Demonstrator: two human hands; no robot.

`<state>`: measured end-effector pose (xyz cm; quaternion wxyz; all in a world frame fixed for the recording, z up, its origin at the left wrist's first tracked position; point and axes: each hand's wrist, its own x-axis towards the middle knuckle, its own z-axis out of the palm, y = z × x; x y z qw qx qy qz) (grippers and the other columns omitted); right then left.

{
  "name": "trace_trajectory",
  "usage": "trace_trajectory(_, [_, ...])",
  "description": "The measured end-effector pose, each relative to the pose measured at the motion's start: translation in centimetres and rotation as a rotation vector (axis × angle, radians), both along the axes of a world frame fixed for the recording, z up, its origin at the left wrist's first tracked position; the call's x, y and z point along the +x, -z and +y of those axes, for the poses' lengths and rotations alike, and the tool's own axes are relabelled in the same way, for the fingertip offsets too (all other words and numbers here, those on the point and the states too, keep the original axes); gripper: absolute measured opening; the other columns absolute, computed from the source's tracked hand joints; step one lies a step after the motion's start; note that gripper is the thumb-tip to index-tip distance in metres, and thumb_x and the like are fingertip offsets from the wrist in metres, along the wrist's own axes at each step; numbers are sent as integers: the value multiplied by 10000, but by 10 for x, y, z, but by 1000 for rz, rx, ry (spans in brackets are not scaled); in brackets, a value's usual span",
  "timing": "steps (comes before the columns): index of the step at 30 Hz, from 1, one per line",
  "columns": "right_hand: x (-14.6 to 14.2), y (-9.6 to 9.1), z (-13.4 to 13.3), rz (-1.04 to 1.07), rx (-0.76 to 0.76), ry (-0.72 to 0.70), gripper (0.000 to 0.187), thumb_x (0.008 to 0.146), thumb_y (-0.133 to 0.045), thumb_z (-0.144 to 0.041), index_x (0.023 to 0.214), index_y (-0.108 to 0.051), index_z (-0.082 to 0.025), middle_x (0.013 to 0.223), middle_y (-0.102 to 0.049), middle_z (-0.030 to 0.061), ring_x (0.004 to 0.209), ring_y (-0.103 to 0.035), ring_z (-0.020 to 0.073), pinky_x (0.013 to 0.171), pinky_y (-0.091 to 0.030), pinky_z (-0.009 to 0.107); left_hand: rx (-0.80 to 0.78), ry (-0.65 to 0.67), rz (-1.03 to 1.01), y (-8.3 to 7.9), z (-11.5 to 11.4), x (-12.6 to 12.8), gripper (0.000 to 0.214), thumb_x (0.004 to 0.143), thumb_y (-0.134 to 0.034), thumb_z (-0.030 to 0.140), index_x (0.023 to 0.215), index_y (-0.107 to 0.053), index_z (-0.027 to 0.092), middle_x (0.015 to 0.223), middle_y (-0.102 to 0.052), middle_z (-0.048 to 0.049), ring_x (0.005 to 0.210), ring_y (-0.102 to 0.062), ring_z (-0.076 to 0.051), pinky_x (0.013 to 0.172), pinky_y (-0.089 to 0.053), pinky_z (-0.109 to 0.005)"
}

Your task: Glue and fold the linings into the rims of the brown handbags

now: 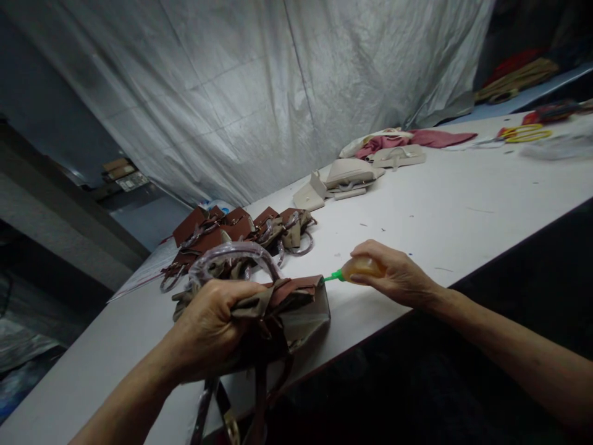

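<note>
My left hand (208, 327) is closed round the top of a small brown handbag (296, 309) with a plastic-wrapped handle (231, 254), held over the near edge of the white table (463, 210). My right hand (393, 275) grips a small amber glue bottle (364, 267). Its green nozzle (332, 277) points left and touches the bag's upper right corner. The bag's straps hang down below the table edge.
A cluster of several more brown handbags (231, 232) lies behind the held one. Beige bag parts (347, 176), pink fabric (417, 139) and yellow-handled scissors (523, 133) lie farther right. A silver tarp (278, 80) hangs behind the table.
</note>
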<state>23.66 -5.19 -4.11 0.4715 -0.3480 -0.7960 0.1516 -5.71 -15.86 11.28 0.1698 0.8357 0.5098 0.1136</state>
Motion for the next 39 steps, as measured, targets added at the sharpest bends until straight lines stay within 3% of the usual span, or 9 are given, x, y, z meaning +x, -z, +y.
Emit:
trace_trajectory(4, [10, -11, -17, -129, -145, -75, 309, 805, -660, -455, 985, -572, -220, 935, -632, 48, 801, -612, 203, 729, -486, 336, -75, -16, -71, -16, 11, -3, 262, 863, -489, 264, 695, -644, 137, 629, -609, 17, 568, -533, -85, 520, -383, -139])
trace_trajectory(7, [13, -14, -25, -185, -213, -108, 314, 799, -656, -473, 976, -578, -225, 914, -635, 39, 776, -612, 202, 690, -484, 324, -159, -27, -114, -11, 22, -2, 289, 867, -497, 329, 744, -664, 128, 640, -604, 15, 572, -515, -86, 515, -378, -139])
trace_trajectory(14, [12, -4, -26, -185, -172, -86, 257, 825, -626, -455, 948, -577, -234, 913, -635, 45, 784, -601, 207, 697, -476, 332, -274, -30, -119, 0, 32, -5, 307, 875, -493, 354, 778, -675, 127, 627, -575, 29, 535, -451, -62, 478, -332, -127])
trace_trajectory(20, [9, 2, -22, -139, -162, -25, 309, 816, -629, -479, 977, -568, -223, 949, -633, 52, 813, -605, 215, 726, -475, 343, -264, -41, -123, 1, 33, -9, 248, 851, -514, 291, 768, -680, 127, 675, -643, 13, 592, -541, -85, 550, -404, -148])
trace_trajectory(25, [4, 0, -24, -198, -247, -124, 280, 826, -615, -487, 932, -574, -231, 858, -638, 34, 725, -605, 198, 651, -482, 321, -281, -20, -124, 1, 33, -8, 245, 847, -518, 280, 787, -701, 129, 667, -663, 6, 586, -562, -89, 541, -417, -153])
trace_trajectory(30, [0, 1, -21, -148, -23, -72, 226, 837, -614, -404, 988, -583, -239, 1001, -637, 79, 889, -609, 242, 777, -487, 367, -303, -26, -152, 4, 33, -11, 216, 828, -534, 245, 774, -715, 140, 721, -709, -13, 644, -613, -109, 595, -456, -169])
trace_trajectory(33, [-2, 4, -20, -248, 11, -104, 170, 847, -595, -355, 979, -591, -249, 1006, -631, 79, 894, -607, 247, 755, -493, 368, -307, -44, -163, 6, 33, -12, 253, 831, -544, 306, 770, -729, 144, 707, -712, -19, 640, -618, -120, 603, -469, -186])
trace_trajectory(39, [-8, 6, -18, -205, 92, -72, 219, 841, -598, -354, 1037, -600, -257, 1061, -631, 87, 957, -603, 251, 809, -503, 372, -317, -69, -159, 6, 31, -8, 254, 804, -588, 352, 771, -741, 152, 692, -705, -12, 616, -596, -111, 583, -460, -178])
